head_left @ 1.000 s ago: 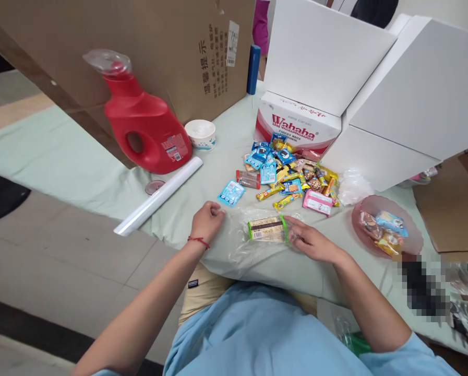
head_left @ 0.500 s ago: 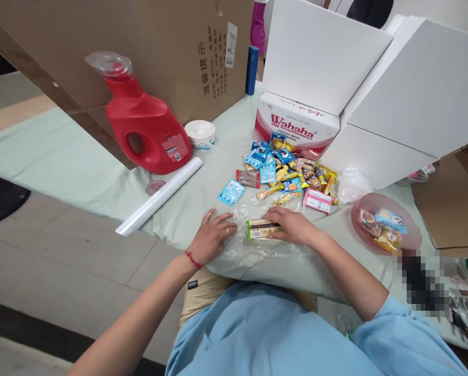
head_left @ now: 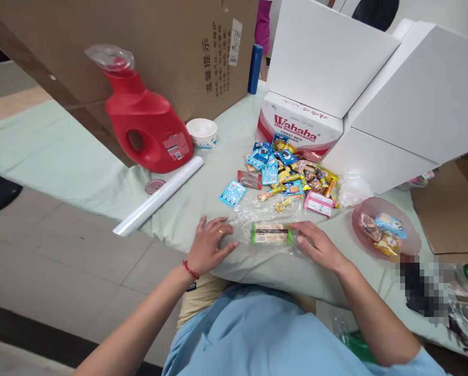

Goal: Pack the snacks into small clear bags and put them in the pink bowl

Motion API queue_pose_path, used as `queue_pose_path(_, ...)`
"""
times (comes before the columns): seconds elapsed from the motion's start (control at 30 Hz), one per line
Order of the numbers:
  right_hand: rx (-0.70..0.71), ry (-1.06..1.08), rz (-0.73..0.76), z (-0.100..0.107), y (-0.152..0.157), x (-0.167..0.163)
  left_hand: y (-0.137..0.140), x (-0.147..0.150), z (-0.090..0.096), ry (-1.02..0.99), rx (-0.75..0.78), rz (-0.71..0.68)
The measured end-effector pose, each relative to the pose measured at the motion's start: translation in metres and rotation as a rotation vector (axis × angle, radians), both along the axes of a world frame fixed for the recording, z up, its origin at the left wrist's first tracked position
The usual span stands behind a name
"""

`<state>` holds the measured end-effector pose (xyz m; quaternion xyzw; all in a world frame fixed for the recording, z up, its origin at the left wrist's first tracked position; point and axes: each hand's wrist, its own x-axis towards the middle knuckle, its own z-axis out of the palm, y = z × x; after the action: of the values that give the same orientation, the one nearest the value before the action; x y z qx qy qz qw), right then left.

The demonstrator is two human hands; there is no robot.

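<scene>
Green-covered, your bench (head_left: 224,164) slanted across the frame, backed by a tall cardboard box (head_left: 159,57) at upper left. Dead centre, a snack pack (head_left: 272,233) with green ends lay flat on crumpled clear film (head_left: 241,222). Your left hand (head_left: 208,245) hovered or rested by the film's left side, its grip spread apart with nothing in it. Your right hand (head_left: 320,248) met the pack's right end; whether its grip pinched any film, you could not tell. You seemed to be settling the pack on the film; the next move probably called for fingertips under a film edge, without sliding the pack. Below your hands, the front edge ran near. Above the film, heaped snacks (head_left: 292,175) crowded close; more room lay leftward, towards the white roll (head_left: 159,198).
</scene>
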<state>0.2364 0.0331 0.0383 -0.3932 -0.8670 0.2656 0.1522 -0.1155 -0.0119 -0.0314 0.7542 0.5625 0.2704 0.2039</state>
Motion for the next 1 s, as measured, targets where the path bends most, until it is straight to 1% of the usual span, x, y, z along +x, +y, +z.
queue_pose_path(0.1,0.067,-0.107,-0.052,-0.002,-0.023,0.013,0.003,0.009,-0.004,-0.046,0.002,0.089)
queue_pose_path(0.17,0.096,-0.142,-0.079,-0.003,-0.028,0.014,0.004,0.011,-0.008,-0.072,0.021,0.139)
queue_pose_path(0.2,0.109,-0.121,-0.085,-0.003,-0.027,0.013,0.004,0.011,-0.010,-0.085,0.035,0.160)
queue_pose_path(0.27,0.129,-0.038,-0.079,-0.003,-0.013,0.009,0.005,0.010,-0.015,-0.103,0.064,0.198)
queue_pose_path(0.33,0.119,0.006,-0.077,-0.005,0.008,0.003,0.007,0.008,-0.019,-0.114,0.091,0.228)
queue_pose_path(0.37,0.099,-0.015,-0.093,-0.007,0.020,0.000,0.007,0.007,-0.020,-0.119,0.110,0.247)
queue_pose_path(0.43,0.029,-0.149,-0.152,-0.013,0.041,-0.006,0.006,0.006,-0.020,-0.120,0.183,0.328)
queue_pose_path(0.53,-0.045,-0.381,-0.223,-0.021,0.060,-0.010,-0.006,0.008,-0.006,-0.044,0.380,0.563)
queue_pose_path(0.6,-0.011,-0.430,-0.241,-0.019,0.066,-0.012,-0.022,0.018,0.011,0.040,0.552,0.686)
queue_pose_path(0.63,0.030,-0.428,-0.252,-0.016,0.069,-0.013,-0.031,0.026,0.021,0.071,0.644,0.698)
queue_pose_path(0.67,0.077,-0.422,-0.262,-0.013,0.071,-0.015,-0.039,0.036,0.031,0.086,0.734,0.654)
queue_pose_path(0.7,0.125,-0.415,-0.265,-0.009,0.074,-0.018,-0.045,0.047,0.040,0.092,0.781,0.565)
queue_pose_path(0.73,0.169,-0.409,-0.257,-0.006,0.078,-0.024,-0.049,0.059,0.047,0.098,0.787,0.428)
queue_pose_path(0.77,0.204,-0.404,-0.242,-0.004,0.083,-0.030,-0.050,0.072,0.052,0.111,0.765,0.267)
queue_pose_path(0.8,0.224,-0.402,-0.222,-0.003,0.088,-0.038,-0.047,0.084,0.053,0.133,0.721,0.151)
queue_pose_path(0.83,0.226,-0.403,-0.202,-0.004,0.094,-0.047,-0.043,0.095,0.052,0.174,0.645,0.079)
queue_pose_path(0.9,0.163,-0.405,-0.180,-0.008,0.107,-0.063,-0.028,0.111,0.042,0.284,0.475,0.029)
queue_pose_path(1.0,0.038,-0.397,-0.189,-0.011,0.122,-0.076,-0.008,0.122,0.023,0.411,0.279,0.012)
